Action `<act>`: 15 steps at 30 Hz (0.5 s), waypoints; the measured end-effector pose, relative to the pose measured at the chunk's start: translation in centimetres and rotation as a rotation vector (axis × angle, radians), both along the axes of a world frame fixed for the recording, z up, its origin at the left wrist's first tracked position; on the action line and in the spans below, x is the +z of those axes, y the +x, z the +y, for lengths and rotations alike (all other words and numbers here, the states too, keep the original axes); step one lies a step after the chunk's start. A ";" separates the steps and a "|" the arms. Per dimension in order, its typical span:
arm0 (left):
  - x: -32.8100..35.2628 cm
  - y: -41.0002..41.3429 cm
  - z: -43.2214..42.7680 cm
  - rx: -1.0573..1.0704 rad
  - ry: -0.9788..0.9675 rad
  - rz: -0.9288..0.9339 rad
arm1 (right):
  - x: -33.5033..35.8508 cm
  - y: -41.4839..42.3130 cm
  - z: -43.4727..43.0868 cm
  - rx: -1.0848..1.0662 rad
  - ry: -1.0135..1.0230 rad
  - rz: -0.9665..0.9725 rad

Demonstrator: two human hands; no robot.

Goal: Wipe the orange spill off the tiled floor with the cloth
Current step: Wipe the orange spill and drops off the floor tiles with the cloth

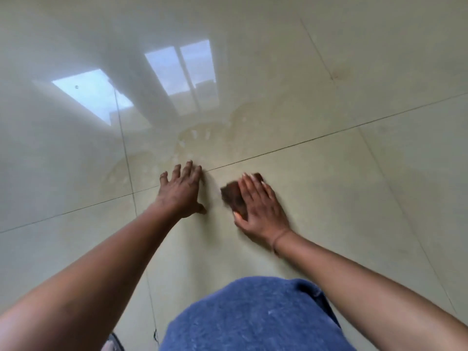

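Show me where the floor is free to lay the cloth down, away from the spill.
Free: the bare tile right of the right hand, and the floor between the hands and the knee. Crowded: the narrow gap between left hand and cloth; beyond them lies the orange spill.

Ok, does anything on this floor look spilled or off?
Yes: a faint orange film with streaky edges lies on the tiled floor just past the left hand, across the grout lines. The right hand presses the cloth short of it. A smaller smudge sits upper right.

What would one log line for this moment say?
phase: wiping | right hand: presses cloth flat | left hand: braced on floor | spill: faint residue ahead
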State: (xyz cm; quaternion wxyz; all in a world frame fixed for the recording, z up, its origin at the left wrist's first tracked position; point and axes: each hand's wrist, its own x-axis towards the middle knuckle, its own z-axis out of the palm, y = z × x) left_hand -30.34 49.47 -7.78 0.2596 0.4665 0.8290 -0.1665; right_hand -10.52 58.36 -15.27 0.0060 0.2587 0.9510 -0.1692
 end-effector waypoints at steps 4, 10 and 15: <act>-1.0 -0.4 -2.2 0.036 0.042 -0.095 | -0.5 1.0 5.6 -0.055 0.078 0.011; -1.8 -1.7 -3.3 0.083 0.159 -0.186 | -0.4 -12.3 1.2 -0.146 0.061 -0.010; -1.4 -5.6 -6.1 0.153 0.202 -0.092 | -0.6 -8.1 2.4 0.174 0.101 0.001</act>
